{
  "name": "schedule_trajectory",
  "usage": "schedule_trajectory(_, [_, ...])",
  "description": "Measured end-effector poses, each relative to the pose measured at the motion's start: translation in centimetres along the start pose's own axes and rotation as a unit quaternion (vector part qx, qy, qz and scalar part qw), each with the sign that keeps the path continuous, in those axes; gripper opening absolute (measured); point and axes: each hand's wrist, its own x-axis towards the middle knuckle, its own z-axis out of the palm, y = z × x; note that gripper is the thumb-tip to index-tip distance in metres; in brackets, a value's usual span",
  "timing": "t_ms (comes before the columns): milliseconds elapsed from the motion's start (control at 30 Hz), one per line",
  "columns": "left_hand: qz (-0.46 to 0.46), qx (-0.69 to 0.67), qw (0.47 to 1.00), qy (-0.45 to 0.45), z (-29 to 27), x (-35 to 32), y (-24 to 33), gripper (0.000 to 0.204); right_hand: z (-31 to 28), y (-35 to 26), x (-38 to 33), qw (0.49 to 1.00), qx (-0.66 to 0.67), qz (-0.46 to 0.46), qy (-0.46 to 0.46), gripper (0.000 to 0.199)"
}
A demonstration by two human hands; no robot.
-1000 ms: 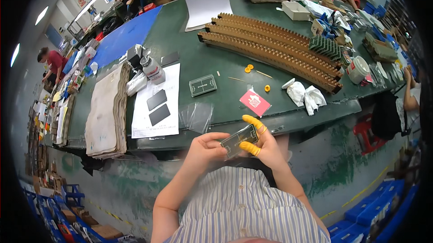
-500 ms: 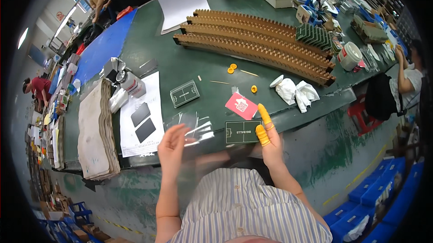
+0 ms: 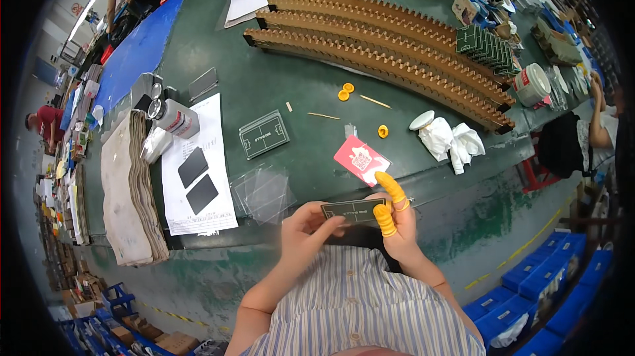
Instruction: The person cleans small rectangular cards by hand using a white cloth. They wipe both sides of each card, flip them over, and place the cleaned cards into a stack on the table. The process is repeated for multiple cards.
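A: The dark rectangular panel (image 3: 352, 210), where is it?

B: Off the green workbench (image 3: 278, 72), in front of the person's striped shirt (image 3: 370, 310), just below the bench's near edge. Both hands are on it.

A: Start with the big things, then.

B: Long brown toothed cardboard racks (image 3: 370, 39) curve across the far half of the bench, with a row of green boards (image 3: 486, 48) slotted in at their right end. At the bench's left end lies a stack of tan sheets (image 3: 129, 191), and beside it a white paper sheet (image 3: 195, 167) carrying two dark panels (image 3: 197, 181). Next to that is a pile of clear plastic sleeves (image 3: 264, 191), and beyond it a flat green panel (image 3: 264, 134).

A: And smaller?

B: White gloves (image 3: 450, 141) lie crumpled at right, a red card (image 3: 361, 159) sits near the front edge, and small yellow finger cots (image 3: 343, 91) are scattered mid-bench.

A: The grip?

B: The left hand (image 3: 305, 232) pinches the panel's left end, fingers closed on it. The right hand (image 3: 395, 217), with yellow cots on two fingers, clasps the right end.
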Motion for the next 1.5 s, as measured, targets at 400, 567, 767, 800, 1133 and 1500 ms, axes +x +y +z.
schedule_trajectory(400, [0.105,0.010,0.991,0.084,-0.6,-0.2,-1.9,0.012,-3.1,-0.8,6.5,0.823,-0.543,-0.163,0.027,0.036])
schedule_trajectory(567, [0.114,0.016,0.990,0.086,-0.9,0.0,-2.8,0.011,-2.6,-0.7,6.7,0.806,-0.570,-0.155,0.022,0.035])
schedule_trajectory(767, [0.120,-0.002,0.990,0.075,-1.0,0.3,-2.5,0.012,-2.4,-0.6,6.7,0.801,-0.579,-0.152,0.018,0.032])
schedule_trajectory(800, [0.121,0.001,0.990,0.071,-1.0,0.4,-2.5,0.012,-2.4,-0.6,6.7,0.802,-0.578,-0.151,0.020,0.032])
schedule_trajectory(1133, [0.125,0.018,0.991,0.047,-1.0,0.5,-2.7,0.014,-2.3,-0.4,6.8,0.798,-0.580,-0.157,0.030,0.031])
schedule_trajectory(1500, [0.124,0.002,0.991,0.050,-0.7,0.2,-2.7,0.013,-2.2,-0.4,6.7,0.780,-0.602,-0.168,0.029,0.031])
